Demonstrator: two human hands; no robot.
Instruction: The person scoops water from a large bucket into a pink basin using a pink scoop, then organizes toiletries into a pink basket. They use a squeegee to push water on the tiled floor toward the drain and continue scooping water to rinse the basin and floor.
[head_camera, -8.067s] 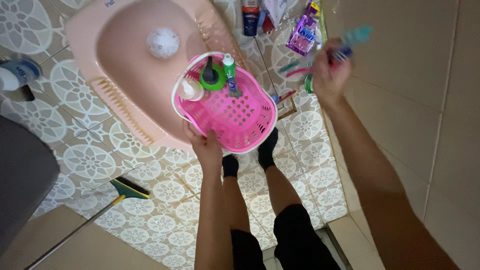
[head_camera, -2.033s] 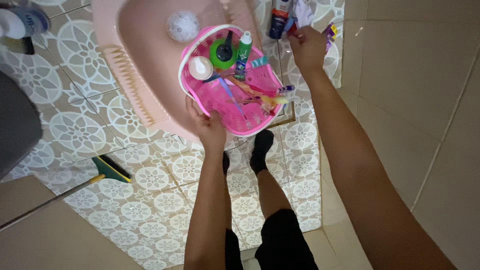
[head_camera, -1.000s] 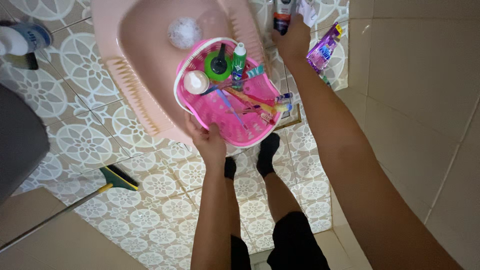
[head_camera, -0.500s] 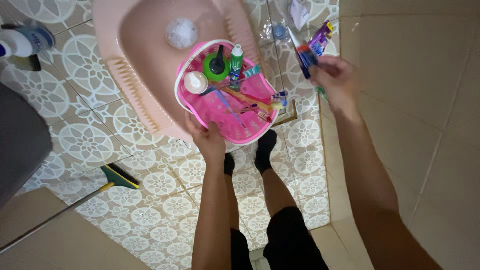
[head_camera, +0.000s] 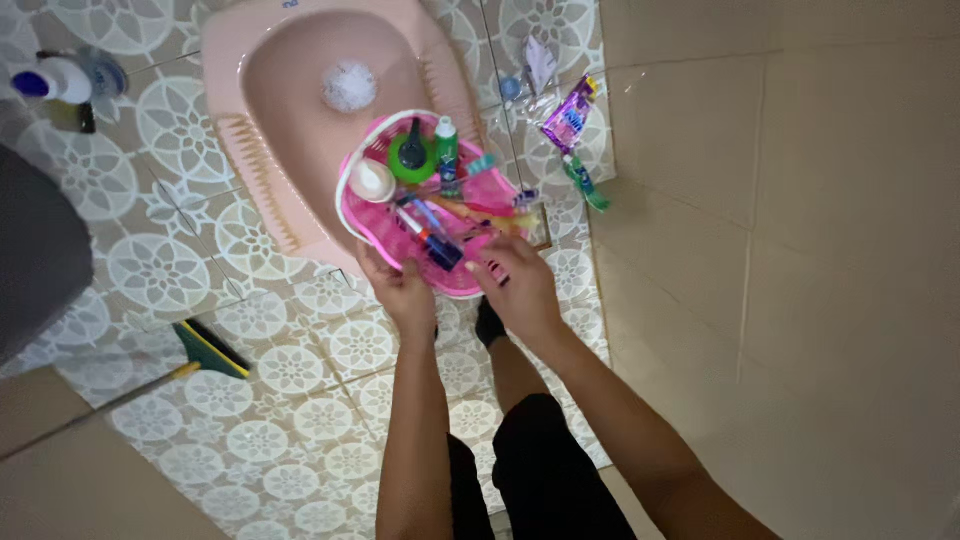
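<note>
From the head camera, looking straight down, a person stood on a patterned tile floor (head_camera: 300, 370) in dark socks. The left hand (head_camera: 402, 290) gripped the near rim of a pink plastic basket (head_camera: 372, 228), fingers closed around its edge, holding it just above a pale pink basin (head_camera: 270, 90) that sat on the floor. The right hand (head_camera: 520, 285) rested at the basket's near right edge, its fingers loosely curled and pointing into the basket; whether they gripped anything could not be told.

Inside the basket lay a dark tube (head_camera: 428, 238) just beside the right fingertips, several toothbrushes (head_camera: 470, 210) lying crosswise, a white round cap (head_camera: 372, 181) at the left, a green bottle with a black top (head_camera: 411, 157) and a slim green-and-white tube (head_camera: 446, 150) standing at the far side.

A patch of white foam (head_camera: 349, 86) sat in the basin. On the floor near the wall lay a purple packet (head_camera: 566, 114) and a green tube (head_camera: 584, 184). A broom with a green head (head_camera: 208, 350) lay at the left, and a white bottle (head_camera: 55, 80) stood in the far left corner.
</note>
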